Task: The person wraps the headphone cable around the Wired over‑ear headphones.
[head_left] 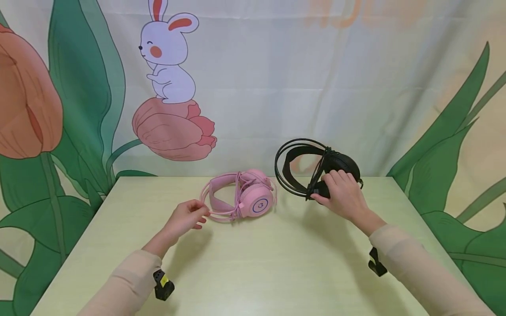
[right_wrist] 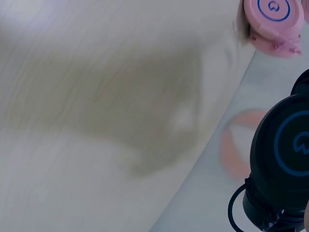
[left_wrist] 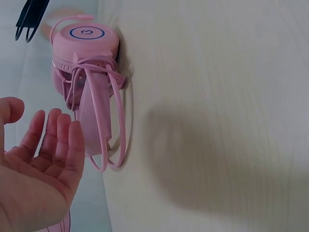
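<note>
Pink over-ear headphones (head_left: pixel 256 202) rest on the table, their cable bundled around the band and ear cups. Beside the band's left end is my left hand (head_left: pixel 182 219), palm turned inward and fingers loosely bent; the left wrist view shows this hand (left_wrist: pixel 41 181) with nothing in its grasp. My right hand (head_left: pixel 345 195) grips black headphones (head_left: pixel 343 163) by an ear cup, raised above the table near its back edge, with their cable wound into loops. In the right wrist view the black ear cup (right_wrist: pixel 285 150) shows a blue ring logo, and most of the hand is out of frame.
A pale wood-grain table (head_left: pixel 253 267) ends at a hanging cloth backdrop (head_left: pixel 253 87) printed with a rabbit, tulips and leaves. Small black devices, one (head_left: pixel 163 285) at the left and another (head_left: pixel 377 262) at the right, sit on the wrists.
</note>
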`<state>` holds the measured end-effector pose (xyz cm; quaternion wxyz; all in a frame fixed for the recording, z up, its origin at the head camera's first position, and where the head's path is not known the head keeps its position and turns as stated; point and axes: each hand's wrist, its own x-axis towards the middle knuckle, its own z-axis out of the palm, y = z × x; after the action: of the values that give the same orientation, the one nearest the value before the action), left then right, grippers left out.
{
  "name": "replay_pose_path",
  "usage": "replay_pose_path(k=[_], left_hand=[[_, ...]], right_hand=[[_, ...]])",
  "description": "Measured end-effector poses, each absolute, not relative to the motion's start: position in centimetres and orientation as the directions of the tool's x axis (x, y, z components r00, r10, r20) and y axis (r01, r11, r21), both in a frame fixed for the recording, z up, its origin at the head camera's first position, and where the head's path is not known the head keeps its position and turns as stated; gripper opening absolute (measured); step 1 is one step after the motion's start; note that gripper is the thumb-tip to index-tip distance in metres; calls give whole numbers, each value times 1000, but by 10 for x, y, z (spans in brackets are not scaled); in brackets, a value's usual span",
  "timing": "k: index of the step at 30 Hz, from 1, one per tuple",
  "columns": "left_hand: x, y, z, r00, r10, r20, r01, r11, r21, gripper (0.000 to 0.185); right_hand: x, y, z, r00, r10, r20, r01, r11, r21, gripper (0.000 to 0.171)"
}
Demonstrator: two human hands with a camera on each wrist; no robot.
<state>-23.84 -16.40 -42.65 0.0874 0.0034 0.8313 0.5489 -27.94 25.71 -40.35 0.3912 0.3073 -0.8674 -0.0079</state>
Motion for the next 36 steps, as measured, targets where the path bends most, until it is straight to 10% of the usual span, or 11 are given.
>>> replay_pose_path(k=[36], left_hand=[[-247, -170, -417, -962, 267, 57, 234, 697, 678, 34]], right_hand=[[-277, 284, -470, -697, -438, 568, -395, 896, 205, 55]])
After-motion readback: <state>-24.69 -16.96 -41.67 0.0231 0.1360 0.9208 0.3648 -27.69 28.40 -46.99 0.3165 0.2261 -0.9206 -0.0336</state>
